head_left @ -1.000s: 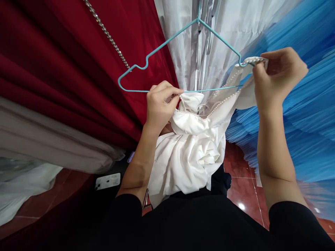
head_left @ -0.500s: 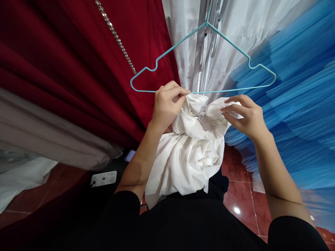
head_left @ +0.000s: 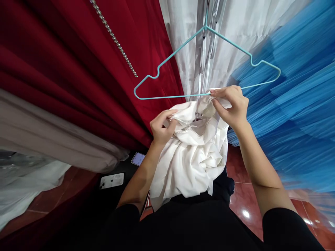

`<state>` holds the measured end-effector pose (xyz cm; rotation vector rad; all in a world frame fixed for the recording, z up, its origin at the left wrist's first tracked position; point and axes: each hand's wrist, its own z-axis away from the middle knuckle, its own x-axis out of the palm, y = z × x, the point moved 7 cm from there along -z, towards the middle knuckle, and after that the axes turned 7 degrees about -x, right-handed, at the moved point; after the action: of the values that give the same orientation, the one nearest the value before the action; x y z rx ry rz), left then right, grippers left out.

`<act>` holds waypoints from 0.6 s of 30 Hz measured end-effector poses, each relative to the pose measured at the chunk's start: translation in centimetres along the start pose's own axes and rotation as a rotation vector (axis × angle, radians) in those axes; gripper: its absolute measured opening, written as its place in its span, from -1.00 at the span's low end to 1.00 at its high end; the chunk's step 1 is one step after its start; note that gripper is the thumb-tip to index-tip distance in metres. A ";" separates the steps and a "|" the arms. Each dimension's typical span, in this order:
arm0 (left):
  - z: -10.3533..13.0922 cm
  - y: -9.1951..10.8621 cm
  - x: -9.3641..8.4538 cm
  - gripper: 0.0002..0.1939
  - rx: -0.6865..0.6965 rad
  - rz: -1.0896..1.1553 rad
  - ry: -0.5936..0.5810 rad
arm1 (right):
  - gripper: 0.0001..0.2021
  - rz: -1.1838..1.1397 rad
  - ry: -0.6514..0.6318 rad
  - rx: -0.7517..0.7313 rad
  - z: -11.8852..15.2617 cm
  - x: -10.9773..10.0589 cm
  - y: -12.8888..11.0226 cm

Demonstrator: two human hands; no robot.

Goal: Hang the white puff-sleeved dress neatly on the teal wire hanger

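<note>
A white dress (head_left: pixel 188 167) with a string of small pearls along its neckline lies gathered across my lap. My left hand (head_left: pixel 163 126) pinches the beaded edge on the left, a little below the hanger. At the upper right of the neckline, my right hand (head_left: pixel 231 104) grips the fabric and pearls between thumb and fingers, up against the bottom bar of a light blue hanger (head_left: pixel 170 97). The hanger hangs in front of me, its hook running up out of view. Whether the right fingers also hold the bar is hidden.
Red fabric with a rhinestone strip (head_left: pixel 115 40) hangs at left, above beige fabric (head_left: pixel 60 132). Blue tulle (head_left: pixel 295 115) fills the right side. White cloth hangs behind metal rails (head_left: pixel 202 69). Two phones, one white (head_left: pixel 112 181) and one with its screen lit (head_left: pixel 138 159), lie on a dark surface.
My left hand has moved down from the hanger's bar, still pinching the dress's edge. My right hand has risen leftward to the bar with the other side of the neckline.
</note>
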<state>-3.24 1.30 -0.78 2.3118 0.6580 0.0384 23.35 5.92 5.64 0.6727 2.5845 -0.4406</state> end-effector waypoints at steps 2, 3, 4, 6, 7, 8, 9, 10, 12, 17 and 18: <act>-0.1 -3.2 -1.5 -0.87 -0.226 0.052 0.044 | -0.93 -0.009 -0.007 -0.009 -0.2 -0.4 -0.2; -0.7 -4.5 -2.7 -0.89 -0.289 0.081 0.117 | -0.94 -0.014 -0.006 -0.018 -0.3 -0.6 -0.4; -1.5 -5.4 -3.9 -0.86 -0.310 0.105 0.205 | -0.94 -0.018 -0.004 -0.026 -0.3 -0.7 -0.5; -3.9 -6.1 -6.2 -0.77 -0.246 0.136 0.369 | -0.94 -0.019 -0.001 -0.027 -0.3 -0.8 -0.7; -5.4 -6.1 -7.0 -0.73 -0.197 0.140 0.404 | -0.93 -0.015 -0.002 -0.021 -0.2 -0.8 -0.7; -6.9 -5.9 -7.7 -0.69 -0.134 0.119 0.438 | -0.93 -0.009 -0.005 -0.015 -0.1 -0.7 -0.8; -8.4 -5.5 -8.0 -0.67 -0.092 0.082 0.430 | -0.92 -0.005 -0.007 -0.011 -0.1 -0.7 -0.9; -9.7 -5.0 -8.2 -0.66 -0.040 0.049 0.437 | -0.92 -0.006 -0.005 -0.012 0.0 -0.7 -1.0; -11.9 -3.4 -8.0 -0.64 0.075 -0.007 0.414 | -0.92 -0.023 0.011 -0.026 0.0 -0.6 -1.3; -14.3 1.4 -5.3 -0.68 0.207 -0.104 0.255 | -0.91 0.004 0.036 -0.025 0.0 -0.7 -1.8; -14.4 2.1 -4.5 -0.66 0.183 -0.119 0.201 | -0.91 0.019 0.028 -0.016 0.0 -0.7 -1.8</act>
<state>-9.26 7.06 11.97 2.4596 0.9338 0.1635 22.96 4.12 6.28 0.7018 2.6028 -0.4070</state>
